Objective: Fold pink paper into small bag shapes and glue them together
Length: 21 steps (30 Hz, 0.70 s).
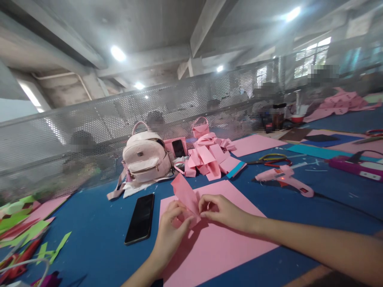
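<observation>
A folded piece of pink paper is held up between my two hands, a little above a large pink sheet on the blue table. My left hand grips its lower left part, thumb and fingers closed on it. The thumb and fingertips of my right hand pinch its right edge. Part of the folded paper is hidden behind my left fingers. Left of the sheet lies a black phone, screen up.
A pale pink backpack stands behind the phone, beside a heap of pink paper strips. To the right lie a pink glue gun with a glowing light, scissors and a purple power strip. Green paper scraps lie left. A perforated metal screen runs behind.
</observation>
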Tool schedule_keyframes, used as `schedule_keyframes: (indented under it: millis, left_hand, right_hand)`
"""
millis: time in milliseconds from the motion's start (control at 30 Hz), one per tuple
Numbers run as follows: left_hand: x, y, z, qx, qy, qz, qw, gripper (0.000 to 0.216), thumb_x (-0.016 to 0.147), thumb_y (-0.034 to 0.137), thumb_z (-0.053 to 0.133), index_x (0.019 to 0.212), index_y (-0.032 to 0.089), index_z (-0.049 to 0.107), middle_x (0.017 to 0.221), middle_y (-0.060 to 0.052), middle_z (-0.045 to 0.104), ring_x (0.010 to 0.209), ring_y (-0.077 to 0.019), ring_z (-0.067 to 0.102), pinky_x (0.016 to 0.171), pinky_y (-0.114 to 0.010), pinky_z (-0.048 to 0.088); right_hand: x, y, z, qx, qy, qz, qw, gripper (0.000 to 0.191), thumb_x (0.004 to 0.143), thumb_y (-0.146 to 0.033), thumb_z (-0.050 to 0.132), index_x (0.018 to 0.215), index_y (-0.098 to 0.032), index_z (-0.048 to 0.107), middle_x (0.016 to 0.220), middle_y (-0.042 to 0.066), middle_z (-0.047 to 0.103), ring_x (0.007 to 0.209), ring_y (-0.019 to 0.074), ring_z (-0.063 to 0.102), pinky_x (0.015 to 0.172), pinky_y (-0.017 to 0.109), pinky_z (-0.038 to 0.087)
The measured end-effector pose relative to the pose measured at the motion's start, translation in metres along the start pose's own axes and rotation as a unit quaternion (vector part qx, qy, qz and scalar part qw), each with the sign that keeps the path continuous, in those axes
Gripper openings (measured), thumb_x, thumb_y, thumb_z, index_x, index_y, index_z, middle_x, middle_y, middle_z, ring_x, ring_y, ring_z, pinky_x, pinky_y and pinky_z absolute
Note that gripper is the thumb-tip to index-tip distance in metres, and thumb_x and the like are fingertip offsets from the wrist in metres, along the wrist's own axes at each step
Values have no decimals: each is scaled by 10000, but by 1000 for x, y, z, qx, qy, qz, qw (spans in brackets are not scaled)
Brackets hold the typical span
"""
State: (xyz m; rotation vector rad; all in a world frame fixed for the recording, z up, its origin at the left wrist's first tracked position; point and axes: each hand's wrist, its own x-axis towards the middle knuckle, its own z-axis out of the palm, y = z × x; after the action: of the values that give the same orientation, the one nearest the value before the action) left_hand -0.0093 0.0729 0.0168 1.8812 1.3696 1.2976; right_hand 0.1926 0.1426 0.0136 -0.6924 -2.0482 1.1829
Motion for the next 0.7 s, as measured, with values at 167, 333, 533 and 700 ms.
schedule_keyframes:
  millis: [167,333,533,700]
  left_hand:
    - [0,-2,1,-39,41,-20,998,272,888,279,647,636,187,603,713,2,573,707,-164,510,690,-265,386]
    - [-2,-2,2,-79,37,-43,995,331,900,348,666,624,181,593,709,-2,585,713,-165,533,697,-267,407]
    - [-3,2,3,-89,-5,-54,995,282,855,308,700,609,173,664,700,-20,625,717,-183,568,703,-278,424]
    - [-4,8,4,-88,-59,-36,994,280,835,318,738,591,184,716,741,-47,661,858,-232,599,809,-297,413]
  right_hand:
    - [-3,-8,-2,-26,56,-51,997,79,859,-161,644,888,-186,713,907,39,680,816,181,606,713,276,486]
    - [-5,-9,-5,-53,58,-115,990,136,908,-310,710,1009,-240,768,984,55,712,983,229,608,881,339,486]
    - [-6,-7,-7,-69,62,-162,982,229,987,-427,612,1091,-254,719,1102,61,689,1115,240,563,1021,386,418]
    - [-6,-11,-8,-94,42,-212,972,346,998,-474,575,1267,-257,588,1248,83,591,1183,244,511,1045,390,402]
